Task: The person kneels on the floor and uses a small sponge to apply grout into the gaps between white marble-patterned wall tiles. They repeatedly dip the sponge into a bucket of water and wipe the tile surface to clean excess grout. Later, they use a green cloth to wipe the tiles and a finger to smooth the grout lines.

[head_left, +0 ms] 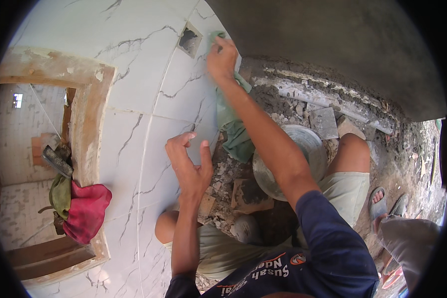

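Note:
My right hand (222,58) is closed on a green cloth (231,116) and presses it against the white marble-patterned wall tiles (126,136), near their far right edge. Most of the cloth hangs down below that hand. Just left of it, a square cutout (189,39) opens in the tiled wall. My left hand (189,166) is raised beside the tiles, thumb and fingers apart, with nothing in it. Whether its fingertips touch the wall, I cannot tell. Below my right forearm stands a round bucket (303,149), partly covered by the arm.
A wooden window frame (92,119) is at the left, with a red cloth (87,211) and an olive cloth (60,193) draped over it. Rubble, a pale pipe (323,99) and tile pieces (324,122) litter the ground. Another person's sandalled foot (377,201) is at the right.

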### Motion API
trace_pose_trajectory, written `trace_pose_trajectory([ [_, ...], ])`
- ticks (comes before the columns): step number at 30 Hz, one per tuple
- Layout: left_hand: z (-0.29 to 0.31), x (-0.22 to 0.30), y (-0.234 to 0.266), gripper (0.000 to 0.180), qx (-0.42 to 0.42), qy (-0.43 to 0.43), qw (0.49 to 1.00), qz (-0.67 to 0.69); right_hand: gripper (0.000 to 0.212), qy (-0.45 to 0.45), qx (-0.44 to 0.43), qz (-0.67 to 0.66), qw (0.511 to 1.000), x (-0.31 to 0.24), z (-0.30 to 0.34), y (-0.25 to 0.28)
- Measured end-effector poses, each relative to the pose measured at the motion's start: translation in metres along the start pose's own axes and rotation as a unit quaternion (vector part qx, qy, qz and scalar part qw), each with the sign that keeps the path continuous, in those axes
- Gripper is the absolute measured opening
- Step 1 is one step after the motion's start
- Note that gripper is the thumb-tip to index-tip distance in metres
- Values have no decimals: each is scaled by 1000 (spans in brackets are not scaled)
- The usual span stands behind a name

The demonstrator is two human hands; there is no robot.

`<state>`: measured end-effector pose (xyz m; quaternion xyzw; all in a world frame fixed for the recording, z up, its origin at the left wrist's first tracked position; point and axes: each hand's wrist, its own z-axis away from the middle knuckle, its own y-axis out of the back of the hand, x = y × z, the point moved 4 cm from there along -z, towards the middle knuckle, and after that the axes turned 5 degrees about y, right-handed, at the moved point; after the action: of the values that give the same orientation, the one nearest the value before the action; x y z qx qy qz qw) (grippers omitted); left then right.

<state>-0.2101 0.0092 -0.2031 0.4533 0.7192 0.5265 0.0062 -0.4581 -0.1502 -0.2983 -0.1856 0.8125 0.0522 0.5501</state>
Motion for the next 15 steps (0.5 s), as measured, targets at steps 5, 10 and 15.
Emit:
trace_pose_trajectory([
  [5,-1,3,3,32,9,5,1000,4,36,-113,46,28,992,26,4,20],
  [10,2,4,0,31,-3,6,1000,-3,38,-114,-8,-3,993,13,18,14],
  [15,0,6,-3,32,-4,2,1000,-1,37,-62,-60,24,996,-15,26,4],
])
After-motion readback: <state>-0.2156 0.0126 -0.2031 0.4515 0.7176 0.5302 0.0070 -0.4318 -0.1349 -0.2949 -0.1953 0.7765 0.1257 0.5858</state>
